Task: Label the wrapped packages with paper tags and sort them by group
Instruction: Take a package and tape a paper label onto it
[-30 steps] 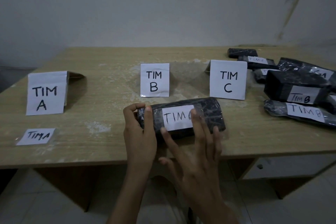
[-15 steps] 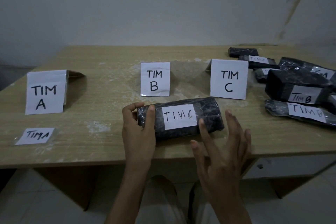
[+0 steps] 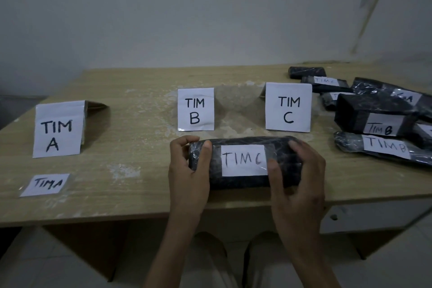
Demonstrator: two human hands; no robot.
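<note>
Both hands, left point(image 3: 188, 170) and right point(image 3: 298, 175), grip the package point(image 3: 244, 162) ends near the table point(image 3: 131, 199) front edge; bare wood at left-center.

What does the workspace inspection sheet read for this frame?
Surface: wooden table, scuffed with pale patches.
Job's things: package tagged TIM C lies near the front edge; standing signs TIM A, TIM B, TIM C; loose tag reading TIM A lies flat at left.
Clutter: pile of tagged packages at right, unsorted.
Grippers: left hand and right hand each grip an end of the package.
Cables: nothing seen.
Surroundings: plain wall behind; tiled floor below.
</note>
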